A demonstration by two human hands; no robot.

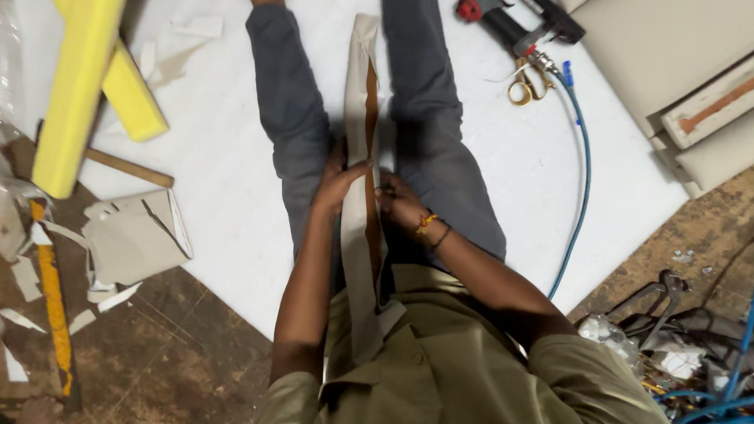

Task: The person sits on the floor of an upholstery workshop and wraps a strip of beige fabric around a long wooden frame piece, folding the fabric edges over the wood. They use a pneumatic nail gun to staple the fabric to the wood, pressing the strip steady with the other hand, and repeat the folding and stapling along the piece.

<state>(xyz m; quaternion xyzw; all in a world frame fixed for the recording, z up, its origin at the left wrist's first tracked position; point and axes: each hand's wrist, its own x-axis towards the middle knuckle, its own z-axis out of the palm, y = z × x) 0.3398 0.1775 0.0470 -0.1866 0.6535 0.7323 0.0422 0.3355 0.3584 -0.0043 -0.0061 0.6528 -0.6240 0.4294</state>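
Observation:
I sit on the floor with my legs stretched out on a white sheet (218, 171). A long narrow wooden strip (361, 109), partly wrapped in beige fabric, lies along my lap between my legs. My left hand (337, 183) grips the strip's left edge over the fabric. My right hand (399, 201), with beaded bracelets at the wrist, presses the fabric against the strip's right edge. Brown wood shows along the strip's middle.
A red and black pneumatic stapler (512, 19) with a blue hose (584, 162) and gold-handled scissors (527, 85) lie at the upper right. Yellow foam blocks (82, 72) and fabric scraps (134, 235) lie at left. Beige upholstered panels (697, 65), pliers (666, 297) and blue hoses lie right.

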